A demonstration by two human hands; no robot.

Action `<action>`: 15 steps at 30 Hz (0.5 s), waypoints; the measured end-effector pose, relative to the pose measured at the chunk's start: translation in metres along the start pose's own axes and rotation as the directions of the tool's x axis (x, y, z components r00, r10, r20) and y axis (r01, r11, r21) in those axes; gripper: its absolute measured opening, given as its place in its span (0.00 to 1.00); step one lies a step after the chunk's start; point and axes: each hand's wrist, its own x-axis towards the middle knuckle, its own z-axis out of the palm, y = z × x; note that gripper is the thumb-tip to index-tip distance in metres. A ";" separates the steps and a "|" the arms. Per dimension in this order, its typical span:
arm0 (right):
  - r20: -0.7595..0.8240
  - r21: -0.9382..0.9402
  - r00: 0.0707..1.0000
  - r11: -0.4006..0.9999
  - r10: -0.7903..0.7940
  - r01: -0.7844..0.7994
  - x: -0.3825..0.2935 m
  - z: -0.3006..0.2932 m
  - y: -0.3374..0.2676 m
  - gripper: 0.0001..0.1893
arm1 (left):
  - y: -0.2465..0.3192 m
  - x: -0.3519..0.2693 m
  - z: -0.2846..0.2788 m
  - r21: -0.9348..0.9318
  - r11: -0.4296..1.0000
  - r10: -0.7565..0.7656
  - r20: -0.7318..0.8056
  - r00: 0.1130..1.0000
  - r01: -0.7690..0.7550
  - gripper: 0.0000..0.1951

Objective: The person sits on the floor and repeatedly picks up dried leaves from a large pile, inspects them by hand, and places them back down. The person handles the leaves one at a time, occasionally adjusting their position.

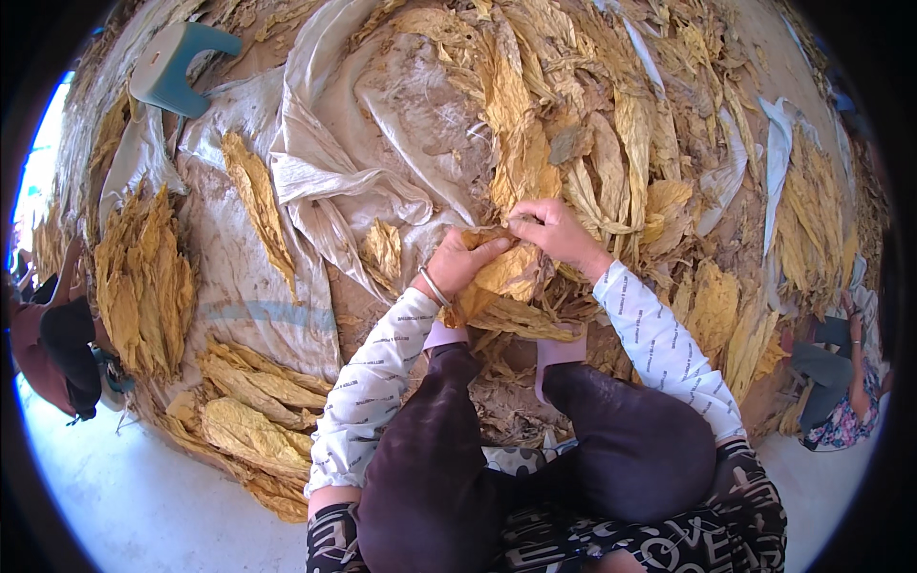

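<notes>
My left hand (462,263), with a bangle at the wrist, is closed around the stem ends of a yellow-brown dried tobacco leaf (512,276) above my shins. My right hand (548,228) meets it from the right, thumb and fingertips pinched on the brownish stem end of leaf material. Just beyond both hands, a long stack of dried tobacco leaves (524,154) runs away from me. More leaves (523,319) lie below my hands, across and between my pink shoes. How many leaves I hold, I cannot tell.
Crumpled pale cloth sheets (315,172) cover the ground ahead and left. A blue plastic stool (168,75) stands at the upper left. Leaf piles (147,286) lie left, with others (251,422) at lower left and right. One person (61,344) sits at far left, another (838,379) at far right.
</notes>
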 end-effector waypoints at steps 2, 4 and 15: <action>0.004 0.288 0.996 0.953 0.094 -0.091 -0.003 0.005 -0.007 0.07 | 0.006 -0.005 -0.002 -0.116 0.993 0.024 0.040 0.999 -0.019 0.12; -0.005 0.664 0.972 0.727 0.235 -0.172 -0.008 0.011 -0.011 0.07 | 0.009 -0.004 0.001 -0.167 0.985 0.063 0.047 0.997 -0.054 0.11; 0.045 0.855 0.768 0.373 0.639 -0.361 -0.018 0.028 -0.022 0.10 | -0.003 0.000 0.001 0.387 0.876 0.308 0.014 0.951 -0.289 0.06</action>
